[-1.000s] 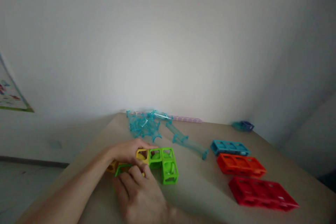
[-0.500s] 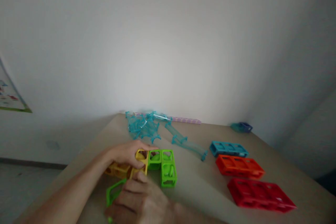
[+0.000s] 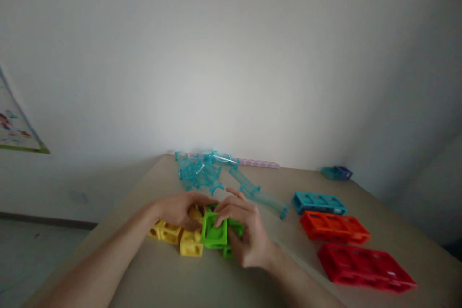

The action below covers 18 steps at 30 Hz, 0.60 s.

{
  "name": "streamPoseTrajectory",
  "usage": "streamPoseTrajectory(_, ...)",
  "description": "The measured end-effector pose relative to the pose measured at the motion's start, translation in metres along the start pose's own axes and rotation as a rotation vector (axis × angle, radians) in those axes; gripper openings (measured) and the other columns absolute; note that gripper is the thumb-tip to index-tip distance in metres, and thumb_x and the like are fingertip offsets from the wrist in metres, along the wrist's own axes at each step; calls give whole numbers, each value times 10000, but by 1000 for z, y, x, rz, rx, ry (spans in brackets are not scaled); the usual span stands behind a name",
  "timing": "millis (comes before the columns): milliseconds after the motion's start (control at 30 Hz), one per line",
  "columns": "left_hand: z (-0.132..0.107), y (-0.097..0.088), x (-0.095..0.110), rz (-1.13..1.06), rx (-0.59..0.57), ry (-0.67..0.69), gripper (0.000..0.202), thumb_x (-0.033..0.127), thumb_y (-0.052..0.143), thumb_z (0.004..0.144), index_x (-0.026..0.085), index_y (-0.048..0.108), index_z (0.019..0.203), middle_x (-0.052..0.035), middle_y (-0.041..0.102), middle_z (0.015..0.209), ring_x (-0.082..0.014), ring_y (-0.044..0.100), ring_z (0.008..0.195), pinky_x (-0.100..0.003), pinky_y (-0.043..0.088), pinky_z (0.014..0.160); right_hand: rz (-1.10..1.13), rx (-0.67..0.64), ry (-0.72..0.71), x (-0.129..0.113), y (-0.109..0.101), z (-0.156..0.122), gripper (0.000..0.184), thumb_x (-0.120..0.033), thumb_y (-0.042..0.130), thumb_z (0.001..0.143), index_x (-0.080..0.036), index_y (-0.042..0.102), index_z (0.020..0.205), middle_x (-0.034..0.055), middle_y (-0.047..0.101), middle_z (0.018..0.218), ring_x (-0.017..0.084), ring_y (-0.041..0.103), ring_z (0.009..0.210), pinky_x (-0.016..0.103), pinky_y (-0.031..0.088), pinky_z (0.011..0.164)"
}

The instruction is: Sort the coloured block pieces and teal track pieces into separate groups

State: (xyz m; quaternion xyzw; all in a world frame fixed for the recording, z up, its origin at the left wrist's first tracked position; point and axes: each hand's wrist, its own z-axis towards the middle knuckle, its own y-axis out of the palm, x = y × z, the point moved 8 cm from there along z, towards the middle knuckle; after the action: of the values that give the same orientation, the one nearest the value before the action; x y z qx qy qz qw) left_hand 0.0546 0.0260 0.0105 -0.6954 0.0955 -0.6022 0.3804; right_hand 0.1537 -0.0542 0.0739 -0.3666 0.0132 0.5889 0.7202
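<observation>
My left hand (image 3: 180, 209) is closed around the far part of a yellow openwork plastic block piece (image 3: 191, 244), which lies on the table. My right hand (image 3: 247, 233) grips a bright green openwork block piece (image 3: 215, 232) by its right side. The green piece is right beside the yellow one, above more green frame that mostly hides under my fingers. Whether the two colours are joined cannot be made out.
Clear blue track pieces (image 3: 198, 173) lie at the back, by a lilac patterned strip (image 3: 260, 163). At right sit a blue block row (image 3: 319, 203), an orange one (image 3: 334, 227) and a red one (image 3: 364, 268). A dark blue item (image 3: 341, 172) stands near the back right corner.
My right hand has moved up and right from the near left, carrying a green piece to the yellow block's right side. The left hand stays on the yellow piece.
</observation>
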Motion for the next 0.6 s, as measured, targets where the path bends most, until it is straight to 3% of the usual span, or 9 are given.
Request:
streamPoseTrajectory(200, -1, -1, -8, -8, -17, -64, 696, 193, 694, 682, 295, 480, 1336, -25, 600, 1289, -261, 593, 1073, -313, 456, 889, 34, -134, 94, 34, 3, -3, 297, -31, 557, 644, -213, 680, 843, 44, 695, 890, 208, 601, 981, 358, 452, 878)
streamPoseTrajectory(433, -1, -1, -5, -13, -18, -44, 692, 215, 700, 685, 310, 482, 1335, -15, 583, 1313, -269, 575, 1110, -336, 438, 928, -26, -91, 30, 34, 3, -4, 121, -137, 652, 780, -230, 688, 848, 29, 730, 859, 200, 606, 995, 373, 413, 893)
streamPoseTrajectory(600, -1, -3, -3, 7, -5, -36, 636, 255, 692, 705, 252, 511, 1315, -45, 603, 1284, -284, 580, 1094, -354, 445, 923, -34, -78, -19, 31, 4, -5, 65, -186, 647, 822, -231, 685, 851, 29, 740, 885, 186, 624, 985, 364, 393, 896)
